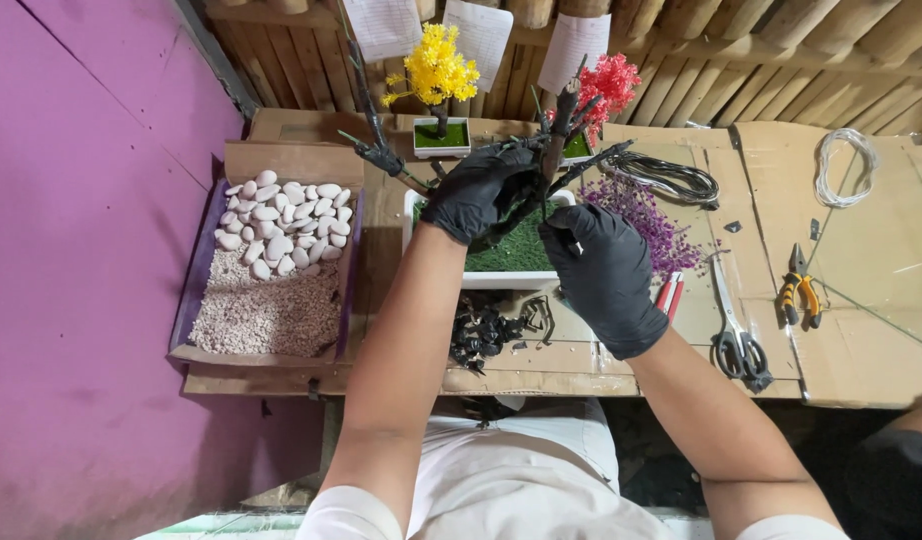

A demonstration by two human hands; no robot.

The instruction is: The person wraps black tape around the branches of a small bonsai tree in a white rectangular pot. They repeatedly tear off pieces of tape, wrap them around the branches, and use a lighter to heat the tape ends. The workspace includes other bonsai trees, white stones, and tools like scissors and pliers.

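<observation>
**Head view: two gloved hands on a bare model tree**

Head camera looks down on a cardboard-topped table [861, 340]. Both hands wear black gloves. The left hand [478, 190] is closed around the dark trunk of a small model tree [559, 125], which stands in a white pot [501, 279] with green turf, just past the middle of the table. The right hand [606, 275] sits at 5 o'clock from the left, fingers pinched narrow on something thin and pale at the tree's base; what it is cannot be told.

Bare wire branches spread from the trunk toward 10 and 2 o'clock. At 12 o'clock from the hands stand two finished little trees, a yellow tree [436, 68] and a red tree [609, 85].

At 9 o'clock lies a box [186, 300] holding white pebbles [284, 220] at its far end and fine gravel [266, 315] nearer. At 6 o'clock from the pot is a heap of black scraps [486, 335]. At 3 o'clock lie purple sprigs [646, 215], with a black wire coil [671, 178] beyond them, then scissors [736, 335], pliers [801, 292] and, far off at 2 o'clock, a white wire coil [846, 165].
</observation>
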